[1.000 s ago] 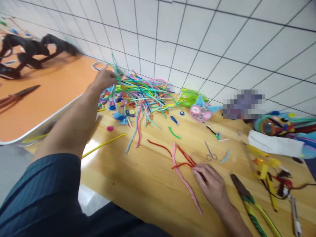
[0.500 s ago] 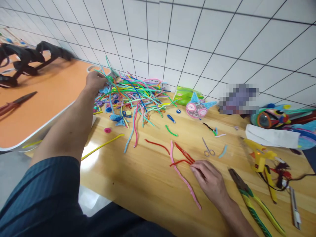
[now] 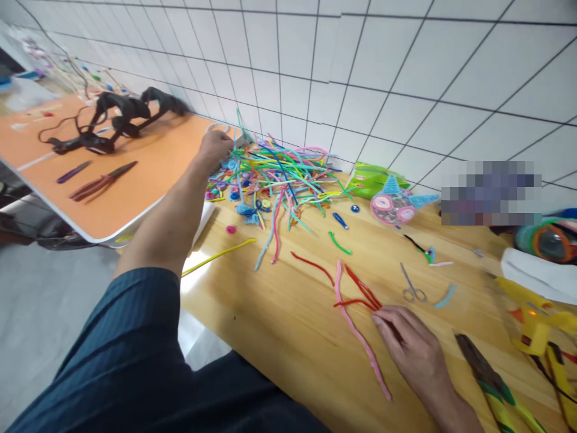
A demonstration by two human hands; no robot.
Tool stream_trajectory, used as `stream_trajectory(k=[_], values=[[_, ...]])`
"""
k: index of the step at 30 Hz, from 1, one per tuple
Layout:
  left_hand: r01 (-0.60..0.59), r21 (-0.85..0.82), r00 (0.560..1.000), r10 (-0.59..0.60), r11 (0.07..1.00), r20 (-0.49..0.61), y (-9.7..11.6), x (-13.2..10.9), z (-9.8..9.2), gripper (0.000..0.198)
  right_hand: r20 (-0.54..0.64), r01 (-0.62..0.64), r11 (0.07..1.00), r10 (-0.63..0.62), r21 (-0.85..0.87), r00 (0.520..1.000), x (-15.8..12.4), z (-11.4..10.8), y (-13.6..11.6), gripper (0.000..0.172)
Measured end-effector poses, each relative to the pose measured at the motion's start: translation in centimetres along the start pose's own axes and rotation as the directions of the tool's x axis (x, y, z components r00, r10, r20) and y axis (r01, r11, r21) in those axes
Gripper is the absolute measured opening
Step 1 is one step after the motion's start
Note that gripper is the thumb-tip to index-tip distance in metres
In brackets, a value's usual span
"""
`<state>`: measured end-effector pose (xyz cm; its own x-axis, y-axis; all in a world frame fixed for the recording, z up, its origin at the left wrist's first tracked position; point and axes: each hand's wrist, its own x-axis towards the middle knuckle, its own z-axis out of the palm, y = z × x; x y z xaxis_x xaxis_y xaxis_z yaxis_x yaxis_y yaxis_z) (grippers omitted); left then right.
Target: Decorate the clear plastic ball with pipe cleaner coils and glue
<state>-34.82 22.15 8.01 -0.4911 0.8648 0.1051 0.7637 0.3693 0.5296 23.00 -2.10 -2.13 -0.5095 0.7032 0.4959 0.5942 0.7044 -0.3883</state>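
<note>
My right hand [image 3: 408, 343] pinches one end of several red pipe cleaners [image 3: 360, 287] low over the wooden table. A long pink pipe cleaner [image 3: 358, 337] lies beneath them, left of that hand, and a loose red piece [image 3: 313, 266] rests further left. My left hand [image 3: 216, 146] reaches to the left back edge of a heap of coloured pipe cleaners [image 3: 283, 165]; its fingertips are turned away, so what they hold, if anything, cannot be made out.
Scissors [image 3: 411, 288], green-handled pliers [image 3: 489, 376] and a yellow glue gun [image 3: 536, 313] lie on the right. A pink-eyed craft figure [image 3: 392, 206] stands near the tiled wall. Red-handled pliers [image 3: 101, 182] and a black stand [image 3: 124, 120] are on the orange table [image 3: 130, 210].
The view has swung left, so things appear further right and more of the orange table shows. My right hand still grips the red pipe cleaners; my left hand remains at the heap's edge.
</note>
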Motion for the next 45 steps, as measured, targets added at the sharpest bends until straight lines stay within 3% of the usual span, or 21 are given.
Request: stream_trajectory(k=[4, 7, 13, 16, 20, 25, 36, 45], values=[[-0.017, -0.006, 0.999, 0.016, 1.000, -0.050, 1.1, -0.3, 0.5, 0.018, -0.010, 0.017, 1.000, -0.017, -0.009, 1.000, 0.0, 0.1, 0.0, 0.011], [-0.172, 0.019, 0.982, 0.173, 0.985, -0.070, 3.2, -1.2, 1.9, 0.014, -0.012, 0.014, 1.000, -0.015, -0.018, 1.000, 0.0, 0.2, 0.0, 0.011], [-0.451, -0.050, 0.890, 0.453, 0.891, 0.054, 8.1, -4.5, 7.0, 0.022, -0.005, 0.008, 1.000, -0.008, -0.028, 1.000, 0.0, 0.1, 0.1, 0.011], [-0.492, -0.067, 0.864, 0.496, 0.868, 0.086, 9.1, -6.1, 9.9, 0.027, -0.024, 0.016, 0.999, -0.017, -0.036, 1.000, 0.0, 0.1, 0.2, 0.012], [-0.493, -0.062, 0.868, 0.496, 0.868, 0.030, 9.0, -7.2, 13.0, 0.052, -0.025, 0.016, 1.000, -0.017, -0.027, 1.000, 0.1, 0.1, 0.2, 0.013], [-0.459, -0.054, 0.888, 0.459, 0.887, -0.025, 9.0, -7.1, 15.1, 0.053, -0.010, 0.035, 0.998, -0.035, -0.043, 0.999, 0.1, -0.1, 0.3, 0.012], [-0.492, -0.061, 0.870, 0.491, 0.868, -0.041, 8.7, -7.5, 16.6, 0.033, 0.008, 0.028, 0.999, -0.027, -0.036, 1.000, 0.0, 0.1, 0.6, 0.013], [-0.443, -0.039, 0.895, 0.439, 0.896, -0.078, 7.8, -7.7, 17.8, 0.028, 0.009, -0.018, 0.999, 0.019, -0.035, 1.000, -0.3, -0.1, 0.7, 0.011]])
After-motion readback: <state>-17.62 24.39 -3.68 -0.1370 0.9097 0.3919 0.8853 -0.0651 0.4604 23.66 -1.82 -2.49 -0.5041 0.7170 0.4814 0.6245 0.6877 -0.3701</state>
